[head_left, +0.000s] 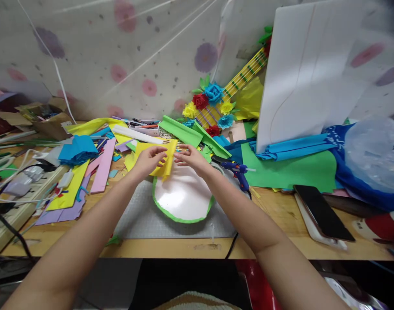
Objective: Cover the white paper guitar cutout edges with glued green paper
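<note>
Yellow crepe paper (169, 165) with a rolled right edge lies over the far part of a white board piece (182, 196) edged in green. My left hand (151, 159) is over the yellow paper, fingers curved and apart. Just right of the paper's rolled edge is my right hand (191, 159), its fingers spread toward the left. Neither hand visibly grips anything. Under the white piece is a grey cutting mat (135, 219).
A blue glue gun (238, 172) lies right of the white piece. A tall white board (300, 77) stands behind green paper (290, 172). Further right lies a phone (322, 211). Power strips (29, 189) and paper scraps cover the left. A flowered paper guitar (213, 112) leans behind.
</note>
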{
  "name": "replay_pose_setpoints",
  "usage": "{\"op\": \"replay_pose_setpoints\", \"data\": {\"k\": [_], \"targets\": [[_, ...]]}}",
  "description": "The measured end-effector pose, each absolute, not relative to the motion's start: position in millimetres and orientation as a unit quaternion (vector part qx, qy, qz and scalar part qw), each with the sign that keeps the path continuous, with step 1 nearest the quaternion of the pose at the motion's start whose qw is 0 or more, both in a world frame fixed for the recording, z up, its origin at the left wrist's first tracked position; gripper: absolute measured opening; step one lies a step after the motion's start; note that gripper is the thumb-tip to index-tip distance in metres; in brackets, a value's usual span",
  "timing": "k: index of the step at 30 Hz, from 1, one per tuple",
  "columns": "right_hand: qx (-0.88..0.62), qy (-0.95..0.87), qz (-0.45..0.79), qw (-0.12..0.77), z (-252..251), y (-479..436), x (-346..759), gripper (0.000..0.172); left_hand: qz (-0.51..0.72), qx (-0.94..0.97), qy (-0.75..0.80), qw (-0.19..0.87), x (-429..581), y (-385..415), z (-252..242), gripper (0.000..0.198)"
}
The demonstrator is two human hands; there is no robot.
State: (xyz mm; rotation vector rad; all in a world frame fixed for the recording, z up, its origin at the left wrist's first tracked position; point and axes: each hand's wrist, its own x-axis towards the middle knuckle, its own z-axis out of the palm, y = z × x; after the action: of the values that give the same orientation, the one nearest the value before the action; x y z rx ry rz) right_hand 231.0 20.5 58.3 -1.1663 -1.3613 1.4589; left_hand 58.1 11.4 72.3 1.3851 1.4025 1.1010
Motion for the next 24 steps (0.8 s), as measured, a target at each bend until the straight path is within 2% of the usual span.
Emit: {"op": "replay_pose_setpoints", "data": {"k": [2, 4, 9, 12, 18, 21, 24], "targets": [[-0.491, -0.526, 0.562, 0.408, 53, 21, 236, 0.056, 0.426, 0.575, 0.529, 0.455, 60, 10, 66, 0.036], [-0.496, -0.537, 0.550, 0.404, 46, 23, 243, 0.055, 0.393, 0.631, 0.505, 0.438, 55, 9, 60, 0.044], [-0.422, -0.606, 0.583, 0.339, 32, 28, 246, 0.032, 0.181, 0.841, 0.434, 0.267, 38, 3, 42, 0.080], [-0.430, -0.603, 0.565, 0.364, 28, 28, 236, 0.025, 0.134, 0.856, 0.454, 0.208, 37, -1, 33, 0.071], [-0.473, -0.494, 0.607, 0.404, 29, 30, 222, 0.028, 0.192, 0.847, 0.457, 0.192, 50, -3, 34, 0.060], [-0.511, -0.479, 0.567, 0.434, 35, 32, 232, 0.024, 0.304, 0.803, 0.485, 0.167, 48, 4, 37, 0.050], [-0.520, -0.476, 0.532, 0.469, 42, 32, 255, 0.021, 0.430, 0.668, 0.601, 0.093, 32, 15, 39, 0.043]]}}
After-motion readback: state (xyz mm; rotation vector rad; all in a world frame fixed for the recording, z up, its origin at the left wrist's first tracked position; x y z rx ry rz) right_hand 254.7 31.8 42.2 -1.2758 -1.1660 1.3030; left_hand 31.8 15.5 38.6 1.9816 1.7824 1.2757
